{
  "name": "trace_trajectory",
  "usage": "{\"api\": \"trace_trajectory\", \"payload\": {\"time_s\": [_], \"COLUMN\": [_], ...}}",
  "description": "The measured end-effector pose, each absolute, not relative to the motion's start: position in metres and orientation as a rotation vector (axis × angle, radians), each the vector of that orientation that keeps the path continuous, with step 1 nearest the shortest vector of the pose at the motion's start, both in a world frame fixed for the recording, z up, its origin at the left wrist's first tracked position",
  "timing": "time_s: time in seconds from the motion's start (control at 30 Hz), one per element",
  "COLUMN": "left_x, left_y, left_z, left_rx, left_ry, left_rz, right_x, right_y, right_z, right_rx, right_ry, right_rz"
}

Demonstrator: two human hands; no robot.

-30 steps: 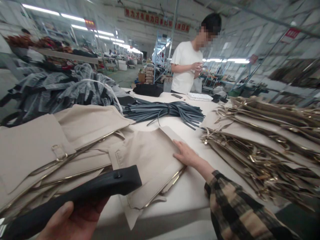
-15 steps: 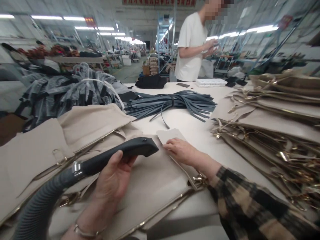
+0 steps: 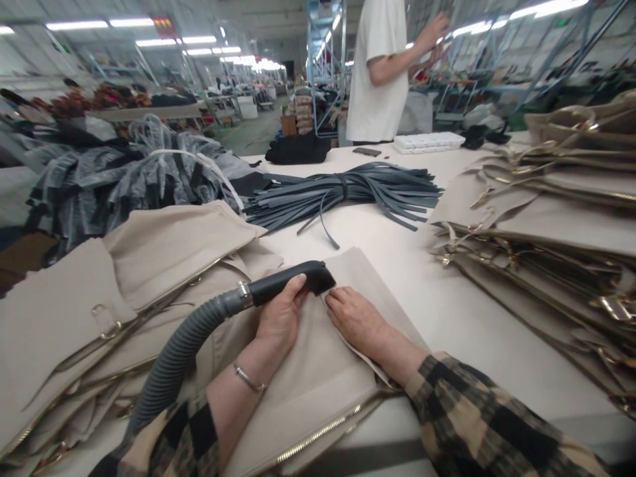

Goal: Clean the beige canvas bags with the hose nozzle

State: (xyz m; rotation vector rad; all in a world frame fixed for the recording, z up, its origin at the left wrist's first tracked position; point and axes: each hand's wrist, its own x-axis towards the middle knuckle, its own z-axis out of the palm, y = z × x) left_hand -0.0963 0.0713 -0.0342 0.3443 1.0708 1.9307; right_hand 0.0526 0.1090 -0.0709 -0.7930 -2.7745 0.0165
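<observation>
My left hand (image 3: 279, 319) is wrapped round a black vacuum-type nozzle (image 3: 271, 283), fixed by a metal clamp to a ribbed grey hose (image 3: 176, 354). The nozzle's slanted mouth points right, just beside the fingertips of my right hand (image 3: 356, 323). Those fingers are closed over the edge of a beige flap (image 3: 355, 265); the thumb is hidden. Beneath both hands lies a beige bag (image 3: 303, 377) with a gold zipper (image 3: 318, 434) along its near edge.
Beige bags with gold hardware are stacked at left (image 3: 179, 238) and right (image 3: 571, 225). Behind the work lies a bundle of dark blue-grey straps (image 3: 342, 189) on the white table (image 3: 467, 344). Plastic-wrapped straps (image 3: 129, 172) are heaped at left. A person in a white shirt (image 3: 377, 73) stands beyond.
My left hand has brought the nozzle right, up to my right fingertips, and more hose shows. The right hand stays at the flap's edge; more of the flap now lies spread beyond it.
</observation>
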Motion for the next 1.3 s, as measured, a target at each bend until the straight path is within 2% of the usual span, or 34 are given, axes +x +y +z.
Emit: {"api": "trace_trajectory", "payload": {"time_s": [0.17, 0.4, 0.57, 0.8, 1.07, 1.3], "left_x": [-0.100, -0.116, -0.102, -0.075, -0.032, -0.050], "left_y": [0.090, 0.057, 0.091, 0.118, 0.134, 0.128], "left_z": [-0.034, -0.025, -0.021, -0.001, -0.029, -0.031], "left_rx": [0.304, 0.391, 0.333, 0.337, 0.294, 0.346], "left_ry": [1.145, 1.202, 1.178, 1.017, 1.106, 1.120], "left_rz": [1.929, 1.872, 1.870, 1.913, 1.836, 1.881], "right_x": [0.053, 0.053, 0.054, 0.053, 0.052, 0.060], "right_y": [0.110, 0.111, 0.111, 0.110, 0.111, 0.115], "right_z": [-0.069, -0.073, -0.068, -0.066, -0.057, -0.054], "right_rx": [-0.854, -0.862, -0.902, -1.361, -1.132, -1.132], "right_ry": [-2.760, -2.743, -2.733, -2.521, -2.680, -2.627], "right_rz": [0.078, 0.119, 0.122, 0.050, 0.158, 0.293]}}
